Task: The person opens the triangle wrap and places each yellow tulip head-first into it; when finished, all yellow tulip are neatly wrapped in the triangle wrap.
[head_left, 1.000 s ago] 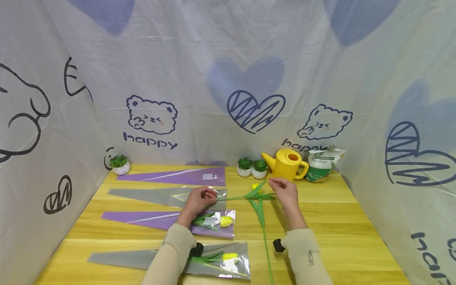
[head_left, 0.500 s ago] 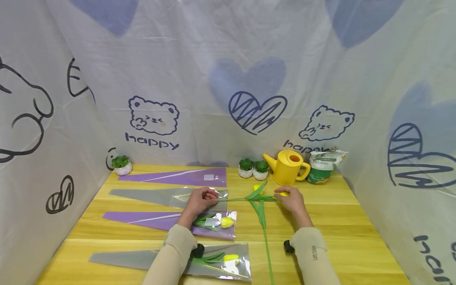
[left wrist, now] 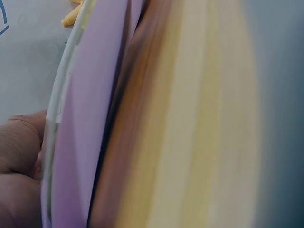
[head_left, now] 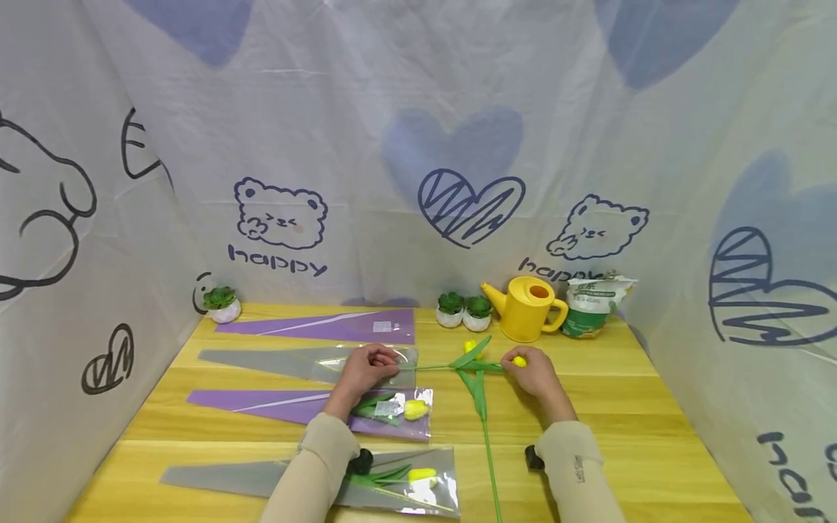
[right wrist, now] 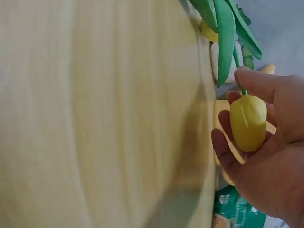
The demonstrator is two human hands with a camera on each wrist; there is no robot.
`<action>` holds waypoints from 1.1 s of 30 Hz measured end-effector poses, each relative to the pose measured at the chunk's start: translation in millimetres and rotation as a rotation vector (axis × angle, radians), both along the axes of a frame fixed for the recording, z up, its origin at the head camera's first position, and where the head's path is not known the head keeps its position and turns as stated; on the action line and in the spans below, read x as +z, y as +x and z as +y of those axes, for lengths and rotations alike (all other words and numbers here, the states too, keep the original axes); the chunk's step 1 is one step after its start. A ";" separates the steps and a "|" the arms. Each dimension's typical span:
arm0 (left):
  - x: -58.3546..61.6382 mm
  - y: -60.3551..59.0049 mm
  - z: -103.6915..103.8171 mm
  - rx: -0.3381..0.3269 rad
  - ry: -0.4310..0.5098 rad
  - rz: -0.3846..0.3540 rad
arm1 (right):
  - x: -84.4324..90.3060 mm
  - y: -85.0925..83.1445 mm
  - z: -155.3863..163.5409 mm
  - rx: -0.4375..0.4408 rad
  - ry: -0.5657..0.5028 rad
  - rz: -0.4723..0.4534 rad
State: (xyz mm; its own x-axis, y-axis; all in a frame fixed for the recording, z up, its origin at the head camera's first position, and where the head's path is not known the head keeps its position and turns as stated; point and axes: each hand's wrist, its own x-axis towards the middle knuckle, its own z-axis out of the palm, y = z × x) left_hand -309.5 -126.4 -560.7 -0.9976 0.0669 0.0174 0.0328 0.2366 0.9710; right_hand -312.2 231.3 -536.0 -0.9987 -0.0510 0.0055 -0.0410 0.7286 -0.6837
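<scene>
A yellow tulip (head_left: 519, 361) is held sideways over the table (head_left: 628, 436), between two hands. The right hand (head_left: 538, 372) pinches the stem just under the bloom with its thumb and finger, and the bloom sits by the palm. The left hand (head_left: 368, 370) has its fingers bent and pinches the same stem near its other end. That end is at the right edge of a gray wrapper (head_left: 261, 359) — I cannot tell if it is inside or on top. In the left wrist view most things are blurry.

Another tulip (head_left: 487, 443) lies under the held one. Its bloom is on the far side, and its long stem runs to the near edge.

On the left, the wrappers make a stack of rows. A purple wrapper (head_left: 314, 325) is at the far end, then comes the gray one by the left hand. Nearer is a purple wrapper with a tulip inside (head_left: 261, 401), and nearest is a gray wrapper with a tulip inside (head_left: 229, 472).

Along the far edge there is a little potted plant (head_left: 223, 303) on the left. Farther right stand two more small pots (head_left: 463, 314), a yellow watering can (head_left: 526, 312) and a green and white bag (head_left: 591, 309).
</scene>
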 end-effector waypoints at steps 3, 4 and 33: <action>2.4 0.8 -2.7 0.005 0.027 -0.009 | 5.7 1.1 -0.3 0.020 0.003 0.013; 3.4 1.2 -3.4 0.005 0.030 -0.012 | 7.9 1.8 -1.1 0.023 0.000 0.017; 20.4 1.0 17.1 -0.017 0.083 0.004 | 14.4 6.5 -68.1 0.084 -0.044 0.075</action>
State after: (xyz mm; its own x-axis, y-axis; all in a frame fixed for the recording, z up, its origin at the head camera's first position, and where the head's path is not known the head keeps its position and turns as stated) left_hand -308.4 -109.2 -540.3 -0.9962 0.0822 0.0280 0.0405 0.1544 0.9872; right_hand -305.7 163.2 -521.6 -0.9876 -0.1324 0.0837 -0.1525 0.6900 -0.7075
